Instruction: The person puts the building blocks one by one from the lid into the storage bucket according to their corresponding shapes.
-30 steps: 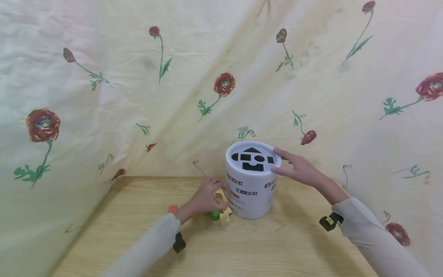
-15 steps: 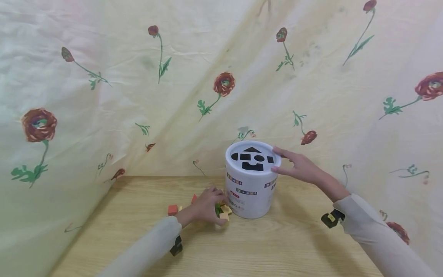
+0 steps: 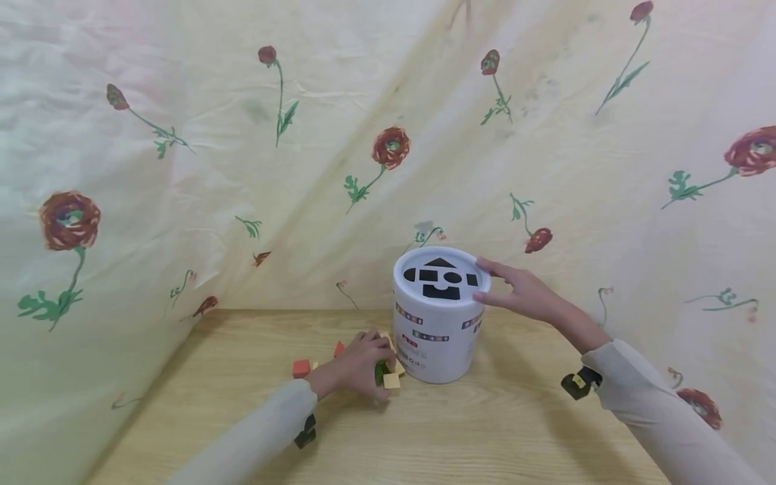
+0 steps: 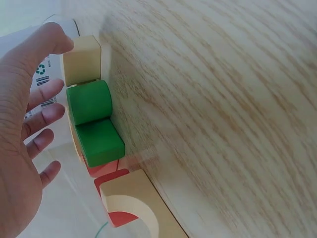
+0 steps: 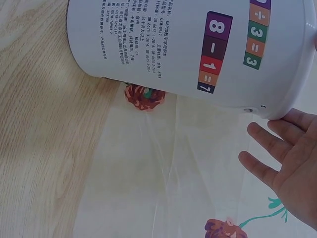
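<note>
A white round bucket (image 3: 433, 350) stands upright on the wooden table, its lid cut with several black shaped holes. My right hand (image 3: 524, 293) touches the lid's rim with thumb and forefinger; other fingers (image 5: 265, 144) spread loosely beside it. Left of the bucket, my left hand (image 3: 364, 364) hovers over a cluster of blocks, thumb near a plain wooden block (image 4: 81, 59). Beside its loosely bent fingers lie a green rounded block (image 4: 90, 102) and a green rectangular block (image 4: 100, 142). I see no block gripped; thumb contact is unclear. A plain arch block (image 4: 126, 191) lies over red.
A red block (image 3: 301, 368) lies farther left, with another red piece (image 3: 339, 349) behind the left hand. Flowered cloth (image 3: 303, 202) hangs directly behind and along the sides of the wooden table (image 3: 473, 431).
My left hand has come down and slightly left from the arch block by the bucket to the lower blocks. The right hand stays at the rim.
</note>
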### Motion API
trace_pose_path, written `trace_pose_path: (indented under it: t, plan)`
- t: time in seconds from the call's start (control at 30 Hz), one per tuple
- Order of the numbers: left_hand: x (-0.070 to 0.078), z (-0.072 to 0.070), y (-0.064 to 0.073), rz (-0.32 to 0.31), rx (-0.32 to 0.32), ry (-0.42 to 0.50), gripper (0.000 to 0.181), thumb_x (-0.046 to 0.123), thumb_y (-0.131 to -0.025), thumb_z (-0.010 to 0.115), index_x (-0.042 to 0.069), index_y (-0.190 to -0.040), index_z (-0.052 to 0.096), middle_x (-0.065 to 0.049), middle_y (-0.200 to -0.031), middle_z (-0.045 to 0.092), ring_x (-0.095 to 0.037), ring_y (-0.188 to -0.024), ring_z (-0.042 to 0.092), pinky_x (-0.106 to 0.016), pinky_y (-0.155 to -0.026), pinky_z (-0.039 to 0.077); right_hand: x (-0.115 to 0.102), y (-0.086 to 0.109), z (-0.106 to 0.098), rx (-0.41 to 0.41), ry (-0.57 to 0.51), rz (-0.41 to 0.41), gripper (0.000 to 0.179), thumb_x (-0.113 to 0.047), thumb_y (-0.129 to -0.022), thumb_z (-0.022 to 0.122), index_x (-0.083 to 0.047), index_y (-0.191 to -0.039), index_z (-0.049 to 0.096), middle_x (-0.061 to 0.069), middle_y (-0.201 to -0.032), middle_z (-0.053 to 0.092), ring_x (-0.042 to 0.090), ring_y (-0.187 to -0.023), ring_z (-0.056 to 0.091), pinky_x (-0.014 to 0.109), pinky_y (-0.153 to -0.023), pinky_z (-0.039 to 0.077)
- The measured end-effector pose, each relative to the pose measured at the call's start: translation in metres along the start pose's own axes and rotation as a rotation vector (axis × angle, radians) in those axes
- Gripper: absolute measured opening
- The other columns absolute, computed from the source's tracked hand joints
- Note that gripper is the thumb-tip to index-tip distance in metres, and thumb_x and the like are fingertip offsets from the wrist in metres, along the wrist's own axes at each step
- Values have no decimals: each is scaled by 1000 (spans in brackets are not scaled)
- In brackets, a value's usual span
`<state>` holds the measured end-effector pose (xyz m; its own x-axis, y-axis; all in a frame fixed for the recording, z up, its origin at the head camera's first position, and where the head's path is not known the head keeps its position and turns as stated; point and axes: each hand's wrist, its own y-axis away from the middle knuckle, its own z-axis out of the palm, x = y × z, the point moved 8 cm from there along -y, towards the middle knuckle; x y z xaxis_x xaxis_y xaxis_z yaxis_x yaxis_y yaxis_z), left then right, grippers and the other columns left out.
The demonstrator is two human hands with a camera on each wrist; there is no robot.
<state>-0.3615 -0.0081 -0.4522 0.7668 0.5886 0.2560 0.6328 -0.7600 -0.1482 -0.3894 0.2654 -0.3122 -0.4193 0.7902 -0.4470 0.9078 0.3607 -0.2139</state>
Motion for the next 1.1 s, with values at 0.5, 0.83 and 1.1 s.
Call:
trace_pose_path:
  t: [0.5,0.83,1.1]
  plan:
    - [-6,5,1,-42,-13,21,32,43,-72,81,25,-94,67,8,-108,57,-13,-107,41,-44,-101,38,-2,3,1,0,-31,15,85,-51,-93,69,-12,-159,34,21,-156,47,45,-143,43,72,-109,33]
    - [-7,7,0,-63,-15,6,32,43,-72,80,23,-94,69,10,-106,57,-12,-106,41,-42,-100,39,3,2,3,-4,-43,21,86,-52,-92,70,-14,-160,33,20,-156,46,44,-143,43,72,-109,34]
    - [-6,5,1,-61,-8,21,30,41,-73,79,22,-95,69,10,-107,58,-11,-104,42,-34,-93,39,2,1,3,-7,-44,21,86,-53,-92,69,-14,-160,33,20,-156,46,45,-143,43,73,-108,34]
